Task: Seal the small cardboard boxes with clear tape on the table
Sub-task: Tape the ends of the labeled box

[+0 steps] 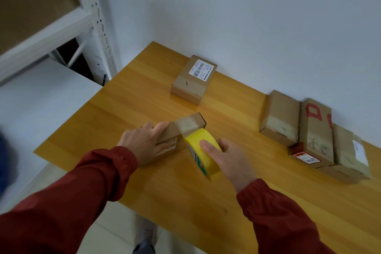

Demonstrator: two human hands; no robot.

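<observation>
While the strip from the tape roll [195,140] lies across the top of the small box [181,130] near the front middle of the table [185,202], the risks sit in the pull. The left hand [142,142] rests on the box's near end with fingers laid fairly straight, pressing it down rather than clasping it. The right hand [224,159] grasps the roll, thumb on its yellow outer face, just beside the box's right side. If the pull outruns that pressing hand, the light box would likely slide or swing, and the strip would land crooked or wrinkle. A slack strip could also fold onto itself before it reaches the side.

Another box [193,79] further back carries a white label [200,70] with a barcode and a line of digits, too small to read surely. The group of boxes [280,117] along the wall at right includes one with red marks [314,112] on top and a red-and-white sticker [306,156] on its end; neither is legible. Print on the held box's side and on the roll's rim is unreadable too.
</observation>
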